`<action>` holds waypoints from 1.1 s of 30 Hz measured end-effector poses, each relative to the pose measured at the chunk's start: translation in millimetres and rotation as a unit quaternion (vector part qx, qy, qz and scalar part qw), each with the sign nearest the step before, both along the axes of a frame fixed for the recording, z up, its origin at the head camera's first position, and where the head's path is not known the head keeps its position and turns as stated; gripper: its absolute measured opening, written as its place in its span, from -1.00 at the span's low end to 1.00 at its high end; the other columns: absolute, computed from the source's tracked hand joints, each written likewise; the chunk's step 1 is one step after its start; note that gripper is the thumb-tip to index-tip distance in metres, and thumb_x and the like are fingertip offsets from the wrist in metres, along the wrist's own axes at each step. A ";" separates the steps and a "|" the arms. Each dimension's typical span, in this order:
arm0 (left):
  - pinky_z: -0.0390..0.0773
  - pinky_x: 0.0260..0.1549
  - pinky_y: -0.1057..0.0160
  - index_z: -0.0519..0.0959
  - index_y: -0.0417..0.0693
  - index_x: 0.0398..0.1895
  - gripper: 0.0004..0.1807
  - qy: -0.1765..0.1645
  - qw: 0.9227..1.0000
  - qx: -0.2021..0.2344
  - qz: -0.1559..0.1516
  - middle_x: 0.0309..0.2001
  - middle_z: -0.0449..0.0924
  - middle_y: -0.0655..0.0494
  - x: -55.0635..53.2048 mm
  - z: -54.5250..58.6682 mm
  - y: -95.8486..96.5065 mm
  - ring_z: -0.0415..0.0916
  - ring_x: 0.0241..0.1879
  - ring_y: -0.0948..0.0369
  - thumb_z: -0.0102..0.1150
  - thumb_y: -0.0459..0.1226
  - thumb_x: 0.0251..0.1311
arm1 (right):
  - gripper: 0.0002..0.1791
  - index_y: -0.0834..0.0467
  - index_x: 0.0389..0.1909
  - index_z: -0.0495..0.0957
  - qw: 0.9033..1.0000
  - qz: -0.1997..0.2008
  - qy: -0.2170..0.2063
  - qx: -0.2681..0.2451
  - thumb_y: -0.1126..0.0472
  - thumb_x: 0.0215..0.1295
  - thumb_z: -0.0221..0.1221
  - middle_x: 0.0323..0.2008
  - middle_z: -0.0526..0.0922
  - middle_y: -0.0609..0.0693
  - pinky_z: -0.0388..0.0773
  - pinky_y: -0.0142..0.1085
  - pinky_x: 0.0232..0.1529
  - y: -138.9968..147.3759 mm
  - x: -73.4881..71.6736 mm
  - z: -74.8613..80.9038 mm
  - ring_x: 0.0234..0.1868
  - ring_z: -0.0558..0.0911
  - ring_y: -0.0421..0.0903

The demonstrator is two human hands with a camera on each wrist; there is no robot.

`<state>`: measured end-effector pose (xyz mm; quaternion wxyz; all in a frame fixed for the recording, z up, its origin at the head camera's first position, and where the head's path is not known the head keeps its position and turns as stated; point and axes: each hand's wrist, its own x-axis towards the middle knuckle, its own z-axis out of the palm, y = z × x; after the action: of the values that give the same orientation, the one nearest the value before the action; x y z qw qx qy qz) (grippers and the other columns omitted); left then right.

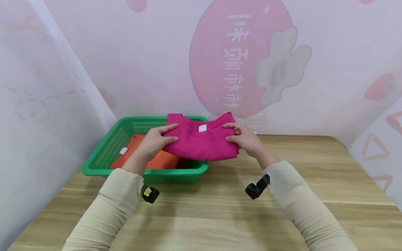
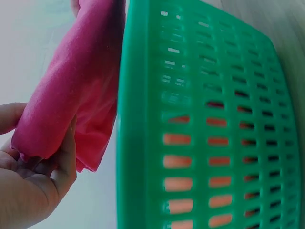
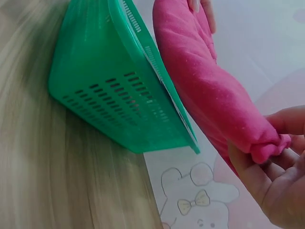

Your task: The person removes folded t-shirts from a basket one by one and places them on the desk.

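Note:
A folded magenta shirt [image 1: 204,144] with a white neck label is held up between both hands, partly over the right end of a green plastic basket [image 1: 201,170]. My left hand [image 1: 154,143] grips its left edge, thumb on the near face. At the opposite edge, my right hand [image 1: 246,139] pinches the cloth between thumb and fingers. Both wrist views show fingers wrapped under the shirt [image 2: 57,90] and the thumb on the other side. Inside the basket lies a folded orange garment [image 1: 164,160] with a white label, partly hidden by my left hand and forearm.
The basket stands at the left of a wooden table [image 1: 226,216], near the back. Behind the table hangs a pale printed curtain [image 1: 150,62], and another pale sheet [image 1: 41,104] closes off the left side. A dark red patch shows beside the orange garment.

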<state>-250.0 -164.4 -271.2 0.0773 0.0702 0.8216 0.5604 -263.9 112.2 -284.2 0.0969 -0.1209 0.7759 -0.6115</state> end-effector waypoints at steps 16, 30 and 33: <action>0.45 -0.21 0.26 0.28 0.10 0.19 -0.47 -0.015 0.999 0.044 -0.008 0.19 0.14 0.00 -2.7 -9.4 46.5 0.31 -0.04 0.10 0.05 -0.36 0.11 | -0.49 0.18 0.18 0.22 0.999 -0.017 0.014 0.030 0.40 0.16 0.00 -0.06 0.40 0.26 0.51 -0.24 -0.31 49.1 3.7 -7.2 -0.23 0.50 -0.01; 0.45 -0.21 0.28 0.32 0.15 0.16 -0.49 -0.013 0.998 0.065 -0.003 0.17 0.17 0.05 -1.4 -21.4 80.4 0.28 -0.01 0.15 0.05 -0.34 0.10 | -0.47 0.23 0.20 0.17 0.999 -0.030 0.018 0.028 0.40 0.17 -0.01 -0.02 0.36 0.31 0.50 -0.29 -0.32 79.4 12.8 -17.8 -0.29 0.51 -0.11; 0.45 -0.21 0.26 0.32 0.15 0.16 -0.49 -0.009 0.998 0.063 -0.003 0.16 0.18 0.04 -1.4 -23.6 86.9 0.25 0.02 0.15 0.06 -0.35 0.10 | -0.47 0.24 0.20 0.17 0.999 -0.034 0.021 0.028 0.39 0.17 -0.01 -0.04 0.36 0.30 0.50 -0.29 -0.33 84.8 14.4 -20.0 -0.31 0.51 -0.12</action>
<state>-251.3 -77.6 -294.8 0.0817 0.0722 0.7840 0.6112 -249.5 197.1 -304.2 0.0625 -0.1044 0.7981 -0.5902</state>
